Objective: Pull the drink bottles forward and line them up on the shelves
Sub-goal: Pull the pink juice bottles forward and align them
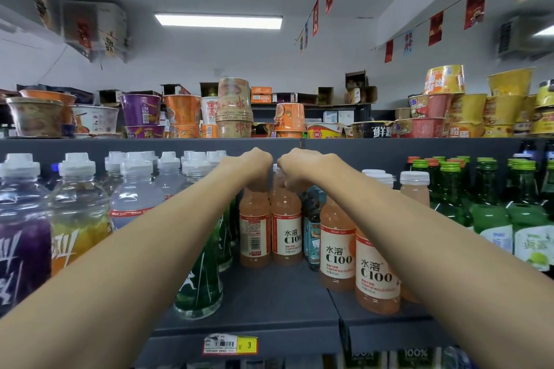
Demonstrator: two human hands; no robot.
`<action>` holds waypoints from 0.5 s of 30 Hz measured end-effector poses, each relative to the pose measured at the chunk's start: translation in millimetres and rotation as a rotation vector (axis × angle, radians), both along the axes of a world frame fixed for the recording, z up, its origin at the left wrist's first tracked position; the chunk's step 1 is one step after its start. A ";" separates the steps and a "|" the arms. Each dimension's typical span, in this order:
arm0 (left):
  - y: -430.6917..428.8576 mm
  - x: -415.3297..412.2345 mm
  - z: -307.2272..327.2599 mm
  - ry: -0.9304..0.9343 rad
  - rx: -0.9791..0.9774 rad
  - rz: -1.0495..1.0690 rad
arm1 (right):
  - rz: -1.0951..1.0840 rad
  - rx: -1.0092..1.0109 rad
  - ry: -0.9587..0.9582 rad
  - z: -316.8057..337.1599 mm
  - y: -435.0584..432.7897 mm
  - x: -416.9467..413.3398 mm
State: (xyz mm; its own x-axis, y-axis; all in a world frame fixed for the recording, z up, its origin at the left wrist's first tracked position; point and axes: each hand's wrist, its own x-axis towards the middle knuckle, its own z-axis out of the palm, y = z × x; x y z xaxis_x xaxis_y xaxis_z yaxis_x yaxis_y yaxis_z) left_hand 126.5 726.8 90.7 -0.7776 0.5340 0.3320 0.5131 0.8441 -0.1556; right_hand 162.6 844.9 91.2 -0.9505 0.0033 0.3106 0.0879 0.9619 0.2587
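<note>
Price tag: a white and yellow price tag (230,344) is clipped to the front lip of the drinks shelf (269,296); it shows a 3.
Drinks shelf: dark grey; a bare stretch of it lies between the two forearms.
Forearms: both bare; they reach in from the lower corners and converge at mid-shelf.
Front row: a green bottle (199,287) stands near the lip under the left forearm; two front C100 bottles (376,275) of peach drink stand beside the right forearm, one just behind the other.
Set-back pair: the barcode-side bottle (254,231) and the back C100 bottle (287,228) stand upright, touching side by side, well behind the front row; a blue bottle (313,234) stands just right of them.
Left hand: the left hand (254,166) is curled down over the top of the barcode-side bottle and clamps its cap and neck.
Right hand: the right hand (295,169) has its fingers wrapped round the neck of the back C100 bottle; the two hands are almost touching.
Left side: clear white-capped bottles (135,198) crowd the shelf.
Right side: green glass bottles (485,186) stand in rows.
Upper shelf: instant noodle cups (233,108) are stacked along it.
Ceiling: a lit ceiling panel (218,21); strings of paper flags (475,7) hang at the right.
</note>
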 end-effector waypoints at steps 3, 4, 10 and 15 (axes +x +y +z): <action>-1.0 1.7 1.4 -0.044 -0.010 -0.046 | 0.009 -0.003 0.004 -2.2 1.5 -1.0; -0.9 2.3 2.8 -0.058 -0.020 -0.069 | 0.010 -0.007 0.002 -2.7 2.1 -1.4; -4.0 2.0 11.6 -0.115 -0.011 -0.012 | 0.036 0.005 0.028 -3.6 6.9 -4.0; -6.5 1.7 8.3 0.009 -0.014 -0.017 | 0.023 0.011 0.012 -3.4 6.1 -4.0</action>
